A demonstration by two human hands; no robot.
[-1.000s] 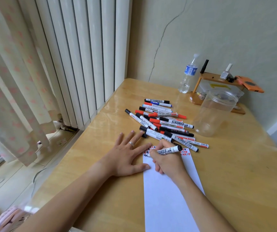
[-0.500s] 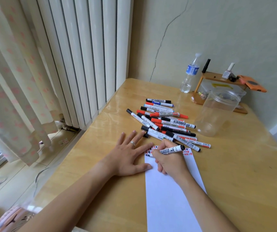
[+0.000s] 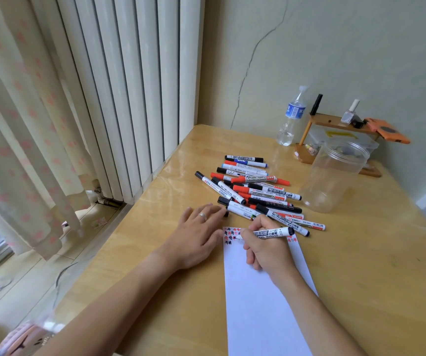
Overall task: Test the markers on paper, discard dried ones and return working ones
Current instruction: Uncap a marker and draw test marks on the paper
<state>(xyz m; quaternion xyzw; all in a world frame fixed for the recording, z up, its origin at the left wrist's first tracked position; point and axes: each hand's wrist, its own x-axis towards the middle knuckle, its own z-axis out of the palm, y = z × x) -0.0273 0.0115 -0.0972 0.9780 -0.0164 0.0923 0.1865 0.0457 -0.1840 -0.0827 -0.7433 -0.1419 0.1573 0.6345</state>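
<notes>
**Marker testing, mid-scribble**

Head view is the only one, so here goes. The right hand [image 3: 266,249] is curled round a whiteboard marker [image 3: 267,232] in a normal writing grip, tip down at the top edge of the paper [image 3: 263,304], right among the red and black test marks [image 3: 230,235] already there. The left hand [image 3: 196,237] lies flat with its fingers [image 3: 208,214] stretched out, holding nothing, pressing at the paper's 9 o'clock edge to pin it.

The marker looks light, stiff and a bit slick, so gripping low on the barrel near the tip seems best. The paper is thin and would probably slide on the glossy counter [image 3: 361,265] without that flat hand.

The marker pile [image 3: 253,191] sits at 12 o'clock from the paper, and the clear plastic jar [image 3: 332,176] at about 2 o'clock.
</notes>
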